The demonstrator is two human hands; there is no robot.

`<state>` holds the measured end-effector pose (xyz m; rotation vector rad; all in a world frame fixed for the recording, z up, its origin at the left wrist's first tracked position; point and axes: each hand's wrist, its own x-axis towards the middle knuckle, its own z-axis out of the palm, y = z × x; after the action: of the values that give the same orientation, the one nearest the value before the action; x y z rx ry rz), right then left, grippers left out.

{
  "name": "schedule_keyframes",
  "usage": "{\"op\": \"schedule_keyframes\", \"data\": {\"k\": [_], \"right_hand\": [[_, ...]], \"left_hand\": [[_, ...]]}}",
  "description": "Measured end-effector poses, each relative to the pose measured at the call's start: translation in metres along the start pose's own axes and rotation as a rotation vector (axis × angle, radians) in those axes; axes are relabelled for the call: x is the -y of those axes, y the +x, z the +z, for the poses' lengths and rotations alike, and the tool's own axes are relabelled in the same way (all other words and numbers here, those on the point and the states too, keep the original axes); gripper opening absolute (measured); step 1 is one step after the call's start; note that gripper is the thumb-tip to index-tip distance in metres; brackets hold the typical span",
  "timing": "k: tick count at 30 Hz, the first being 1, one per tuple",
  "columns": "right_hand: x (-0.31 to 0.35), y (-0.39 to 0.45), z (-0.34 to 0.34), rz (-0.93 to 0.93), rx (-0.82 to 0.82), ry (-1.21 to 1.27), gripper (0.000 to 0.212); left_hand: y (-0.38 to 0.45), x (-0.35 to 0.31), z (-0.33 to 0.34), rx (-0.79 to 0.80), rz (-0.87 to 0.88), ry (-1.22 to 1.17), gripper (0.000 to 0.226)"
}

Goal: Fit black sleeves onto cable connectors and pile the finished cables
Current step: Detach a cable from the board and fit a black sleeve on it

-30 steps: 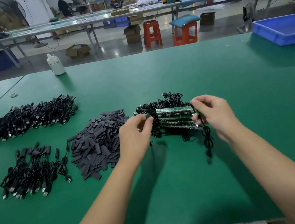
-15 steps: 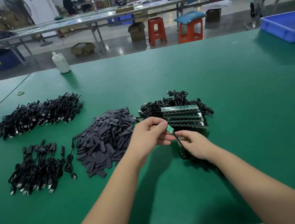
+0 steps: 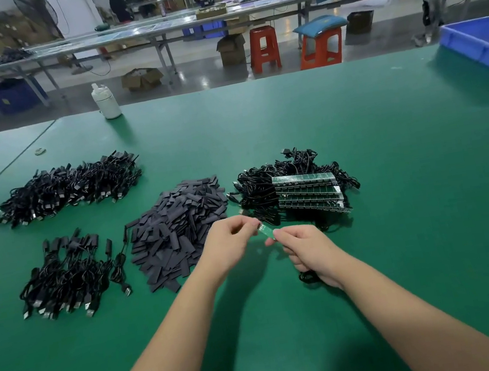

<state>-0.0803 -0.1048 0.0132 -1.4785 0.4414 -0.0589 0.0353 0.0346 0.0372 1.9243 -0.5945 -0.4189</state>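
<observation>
The wide green-matted workbench stretches out in front of me, with a blue plastic tray on its far right corner and a white plastic bottle standing at its far edge; nothing on any of it carries writing I can read. On the mat to my left lie a long heap of black USB cables farther off and a smaller pile of black cables with fitted plugs nearer me. In the middle sits the mound of flat black sleeves, and just right of it the tangle of black cables soldered to stacked green circuit-board strips; the white marks on the strips are too small to make out. Between my hands I hold a small green circuit-board connector: my left hand pinches its upper end, my right hand pinches its lower end with the other fingers curled, and a loop of its black cable shows beneath my right wrist, on the mat. Compared with half a second ago, my right hand has lifted a little and both hands have drawn toward me, away from the board stack; a second ago they were up at the stack itself, apart.
</observation>
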Motion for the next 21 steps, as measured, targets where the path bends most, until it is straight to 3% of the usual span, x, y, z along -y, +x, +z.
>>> {"op": "schedule_keyframes", "data": {"k": [5, 7, 12, 16, 21], "right_hand": [[-0.025, -0.003, -0.003, 0.146, -0.037, -0.058, 0.031], [-0.035, -0.008, -0.006, 0.155, -0.022, -0.173, 0.031], [-0.043, -0.009, -0.012, 0.136, -0.009, -0.198, 0.030], [-0.041, -0.009, -0.010, 0.101, -0.015, -0.356, 0.030], [-0.043, -0.008, -0.012, 0.125, -0.011, -0.295, 0.026]], "left_hand": [[0.003, 0.046, -0.046, -0.299, -0.121, 0.763, 0.015], [0.000, 0.067, -0.066, -0.331, -0.221, 0.910, 0.018], [-0.001, 0.100, -0.091, -0.260, -0.349, 0.977, 0.028], [0.002, 0.102, -0.092, -0.261, -0.305, 0.975, 0.020], [0.004, 0.100, -0.096, -0.253, -0.270, 0.938, 0.015]]}}
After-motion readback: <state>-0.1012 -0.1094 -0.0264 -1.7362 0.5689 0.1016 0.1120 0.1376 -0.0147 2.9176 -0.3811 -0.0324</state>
